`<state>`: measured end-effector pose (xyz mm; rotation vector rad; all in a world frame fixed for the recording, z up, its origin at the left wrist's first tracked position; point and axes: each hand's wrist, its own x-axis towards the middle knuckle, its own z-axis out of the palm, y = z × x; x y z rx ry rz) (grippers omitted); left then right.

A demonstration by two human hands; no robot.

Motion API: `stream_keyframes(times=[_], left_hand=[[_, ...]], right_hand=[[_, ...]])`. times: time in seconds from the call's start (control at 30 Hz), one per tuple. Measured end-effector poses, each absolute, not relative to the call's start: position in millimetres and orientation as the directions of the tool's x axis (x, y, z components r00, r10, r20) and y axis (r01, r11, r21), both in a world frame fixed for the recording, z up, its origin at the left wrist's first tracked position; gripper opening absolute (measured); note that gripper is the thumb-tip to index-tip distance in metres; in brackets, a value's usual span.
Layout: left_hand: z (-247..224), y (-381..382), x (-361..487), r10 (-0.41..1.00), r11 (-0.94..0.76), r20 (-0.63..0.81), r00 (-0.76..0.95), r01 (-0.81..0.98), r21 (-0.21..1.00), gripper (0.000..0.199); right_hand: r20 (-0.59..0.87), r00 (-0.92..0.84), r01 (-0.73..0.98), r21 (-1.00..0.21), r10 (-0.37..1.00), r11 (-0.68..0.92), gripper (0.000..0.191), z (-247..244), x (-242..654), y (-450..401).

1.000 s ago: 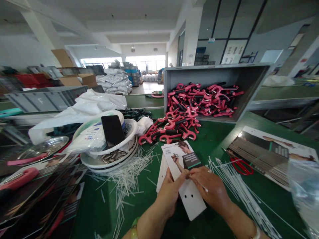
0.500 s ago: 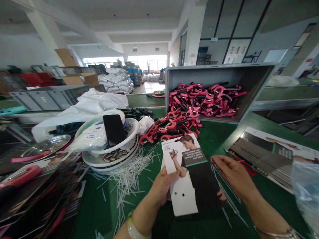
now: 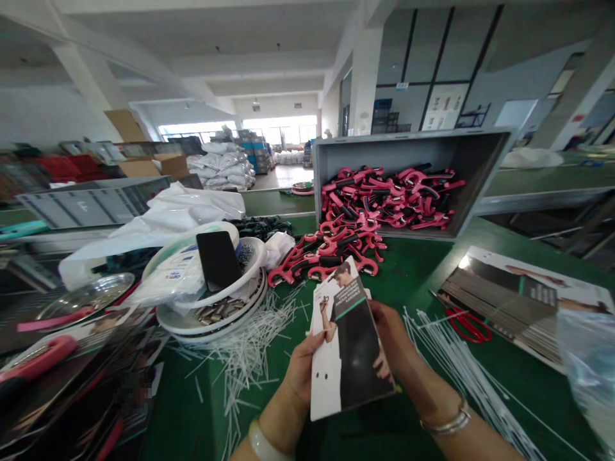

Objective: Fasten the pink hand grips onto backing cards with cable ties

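Note:
A printed packaging card (image 3: 353,346), black and white with a green line, stands tilted in front of me. My left hand (image 3: 302,366) grips its left edge, thumb on the front. Behind its right edge is my right hand (image 3: 391,336); the card hides its fingertips, so its grip cannot be made out. Long white cable ties (image 3: 461,371) lie right of my right hand. Pink and black hand grips (image 3: 331,250) are piled beyond the card. Cut white tie pieces (image 3: 250,339) are scattered to the left of my left hand.
A grey crate (image 3: 413,147) of pink grips lies on its side at the back. White bowls (image 3: 216,307) with metal parts and a black phone (image 3: 218,260) are at left. Stacked cards (image 3: 500,301) and red scissors (image 3: 471,325) lie right; more cards (image 3: 62,378) lie at left.
My right hand has moved left from the cable ties to behind the card's right edge. The card has turned and now appears narrower. The view has shifted slightly.

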<state>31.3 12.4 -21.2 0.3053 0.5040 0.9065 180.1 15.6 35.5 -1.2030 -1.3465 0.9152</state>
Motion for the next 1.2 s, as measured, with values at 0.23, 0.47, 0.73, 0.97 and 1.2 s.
stream_keyframes(times=[0.23,0.47,0.73,0.97,1.2], left_hand=[[-23.0,13.2,21.1,0.868,0.497,-0.246,0.432,-0.758,0.422,0.015],[-22.8,9.8,15.4,0.890,0.446,-0.191,0.414,-0.876,0.181,0.011],[-24.0,12.0,13.2,0.825,0.565,0.026,0.564,-0.824,-0.047,0.018],[-18.6,9.9,14.1,0.853,0.521,-0.048,0.519,-0.852,0.046,0.014],[-12.8,8.8,14.4,0.874,0.479,-0.156,0.461,-0.871,0.110,0.014]], right_hand=[[0.298,-0.343,0.636,-0.624,0.891,0.453,0.021,61.8,168.6,11.0],[0.222,-0.512,0.697,-0.457,0.830,0.552,0.018,73.2,161.4,10.4],[0.261,-0.492,0.656,-0.515,0.830,0.551,0.029,64.7,165.0,14.7],[0.293,-0.444,0.666,-0.524,0.847,0.531,0.022,61.6,161.3,17.4],[0.291,-0.473,0.659,-0.509,0.832,0.553,0.022,66.6,157.7,15.3]])
